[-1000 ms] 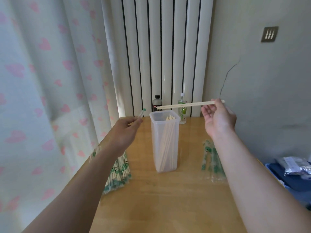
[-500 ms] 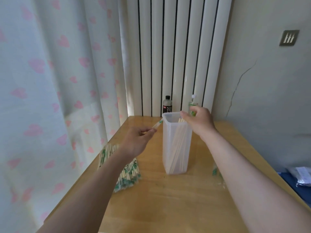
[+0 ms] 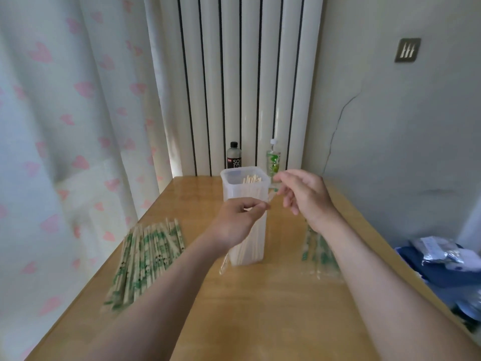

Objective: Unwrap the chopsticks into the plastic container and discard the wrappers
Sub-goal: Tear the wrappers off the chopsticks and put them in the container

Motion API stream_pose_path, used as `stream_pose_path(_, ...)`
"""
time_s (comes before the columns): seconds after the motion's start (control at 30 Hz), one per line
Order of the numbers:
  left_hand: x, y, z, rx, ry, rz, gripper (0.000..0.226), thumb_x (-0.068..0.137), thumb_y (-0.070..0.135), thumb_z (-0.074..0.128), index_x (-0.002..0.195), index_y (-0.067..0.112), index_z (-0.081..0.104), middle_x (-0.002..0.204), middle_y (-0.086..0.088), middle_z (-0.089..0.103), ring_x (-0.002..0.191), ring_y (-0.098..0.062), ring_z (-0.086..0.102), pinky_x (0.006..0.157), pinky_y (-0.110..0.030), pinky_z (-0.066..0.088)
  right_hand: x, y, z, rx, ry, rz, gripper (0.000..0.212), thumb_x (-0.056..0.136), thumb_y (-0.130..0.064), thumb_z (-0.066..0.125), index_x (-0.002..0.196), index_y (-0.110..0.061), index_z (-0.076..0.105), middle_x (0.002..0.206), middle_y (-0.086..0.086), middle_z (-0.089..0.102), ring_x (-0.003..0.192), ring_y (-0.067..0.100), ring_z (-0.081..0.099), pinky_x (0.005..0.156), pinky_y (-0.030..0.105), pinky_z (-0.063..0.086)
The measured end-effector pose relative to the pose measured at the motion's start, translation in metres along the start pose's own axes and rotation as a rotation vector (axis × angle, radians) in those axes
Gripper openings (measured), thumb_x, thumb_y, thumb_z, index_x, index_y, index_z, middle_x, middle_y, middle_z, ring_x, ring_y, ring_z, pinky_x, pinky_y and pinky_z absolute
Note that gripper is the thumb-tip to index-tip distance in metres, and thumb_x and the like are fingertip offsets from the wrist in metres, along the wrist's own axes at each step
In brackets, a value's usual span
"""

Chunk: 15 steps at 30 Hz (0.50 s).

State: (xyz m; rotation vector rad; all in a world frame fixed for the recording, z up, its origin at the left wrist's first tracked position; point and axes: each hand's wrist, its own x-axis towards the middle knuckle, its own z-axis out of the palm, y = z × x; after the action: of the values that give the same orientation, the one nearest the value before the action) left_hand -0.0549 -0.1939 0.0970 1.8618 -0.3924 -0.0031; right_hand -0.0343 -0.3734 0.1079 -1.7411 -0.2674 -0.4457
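A tall clear plastic container stands mid-table with several bare chopsticks upright inside. My left hand is in front of it and pinches the lower end of an empty clear wrapper with a green tip. My right hand is just right of the container's rim, its fingertips closed on the wrapper's upper end. A pile of wrapped chopsticks with green print lies at the table's left. Empty wrappers lie at the right, partly hidden by my right forearm.
A dark bottle and a green-labelled bottle stand behind the container by the radiator. One loose wrapper lies at the container's base. The wooden table ends at a curtain on the left; blue bags sit off its right edge.
My right hand put the bare chopsticks into the container and came over to the wrapper. My left hand carried the wrapper rightward in front of the container.
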Motion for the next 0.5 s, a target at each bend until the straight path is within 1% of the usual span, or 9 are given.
stream_pose_path(0.03,0.003,-0.001,0.009,-0.016,-0.011,-0.014,0.025,0.103,0.028,0.055,0.112,0.014,0.074,0.055,0.024,0.063,0.05,-0.023,0.049,0.054,-0.031,0.052,-0.002,0.002,-0.006,-0.009,-0.036,-0.005,0.031,0.089,-0.038,0.064,0.094,-0.008,0.074,0.064,-0.001,0.064,0.051,0.019,0.053,0.039,0.025,0.033)
stream_pose_path(0.07,0.007,-0.003,0.018,-0.033,-0.017,-0.031,0.025,0.103,0.029,0.055,0.11,0.015,0.074,0.042,0.016,0.054,0.042,-0.013,0.043,0.044,-0.023,0.04,-0.003,0.004,-0.012,-0.034,-0.063,-0.003,0.023,0.092,-0.033,0.069,0.092,-0.011,0.075,0.06,-0.001,0.062,0.05,0.02,0.051,0.04,0.026,0.033)
stream_pose_path(0.1,0.01,-0.005,0.025,-0.055,-0.028,-0.049,0.025,0.103,0.032,0.055,0.108,0.016,0.074,0.038,0.012,0.043,0.04,-0.008,0.035,0.041,-0.022,0.03,-0.005,0.007,-0.019,-0.071,-0.071,0.008,0.015,0.094,-0.027,0.072,0.087,-0.014,0.075,0.056,0.0,0.06,0.048,0.019,0.05,0.042,0.026,0.034)
stream_pose_path(0.13,0.013,-0.007,0.032,-0.075,-0.044,-0.065,0.025,0.102,0.033,0.056,0.107,0.017,0.074,0.041,0.012,0.035,0.04,-0.009,0.03,0.042,-0.023,0.024,-0.005,0.012,-0.026,-0.103,-0.053,0.024,0.014,0.095,-0.022,0.073,0.082,-0.016,0.075,0.054,0.001,0.059,0.045,0.018,0.048,0.043,0.026,0.034)
stream_pose_path(0.2,0.019,-0.011,0.046,-0.095,-0.084,-0.093,0.027,0.102,0.036,0.056,0.106,0.015,0.072,0.048,0.008,0.033,0.041,-0.011,0.027,0.043,-0.023,0.022,-0.004,0.024,-0.041,-0.109,0.03,0.075,0.018,0.095,-0.018,0.073,0.077,-0.017,0.074,0.053,0.003,0.059,0.042,0.016,0.045,0.045,0.025,0.035)
stream_pose_path(0.27,0.024,-0.015,0.058,-0.077,-0.125,-0.128,0.031,0.102,0.039,0.054,0.106,0.012,0.069,0.055,0.004,0.037,0.041,-0.01,0.03,0.042,-0.021,0.024,-0.004,0.034,-0.058,-0.047,0.119,0.135,0.014,0.093,-0.016,0.075,0.079,-0.013,0.075,0.059,0.003,0.063,0.047,0.016,0.049,0.045,0.026,0.037)
stream_pose_path(0.33,0.027,-0.018,0.068,-0.034,-0.174,-0.144,0.028,0.103,0.037,0.052,0.1,0.012,0.065,0.061,0.001,0.044,0.045,-0.01,0.035,0.043,-0.02,0.028,-0.005,0.047,-0.073,0.006,0.181,0.198,0.011,0.092,-0.015,0.076,0.084,-0.007,0.074,0.063,0.002,0.064,0.051,0.015,0.05,0.043,0.026,0.036)
stream_pose_path(0.43,0.038,-0.024,0.085,0.014,-0.225,-0.18,0.016,0.103,0.03,0.051,0.093,0.019,0.055,0.067,0.0,0.056,0.052,-0.014,0.045,0.043,-0.021,0.031,-0.006,0.074,-0.091,0.04,0.302,0.28,0.02,0.094,-0.025,0.074,0.086,-0.007,0.071,0.066,0.003,0.063,0.05,0.014,0.051,0.042,0.026,0.037)
stream_pose_path(0.5,0.047,-0.029,0.097,-0.009,-0.214,-0.229,0.013,0.103,0.025,0.05,0.094,0.017,0.054,0.077,-0.005,0.06,0.058,-0.018,0.053,0.044,-0.025,0.037,-0.009,0.095,-0.106,-0.086,0.403,0.316,0.028,0.098,-0.034,0.068,0.084,-0.01,0.07,0.07,0.004,0.065,0.058,0.018,0.057,0.053,0.03,0.044)
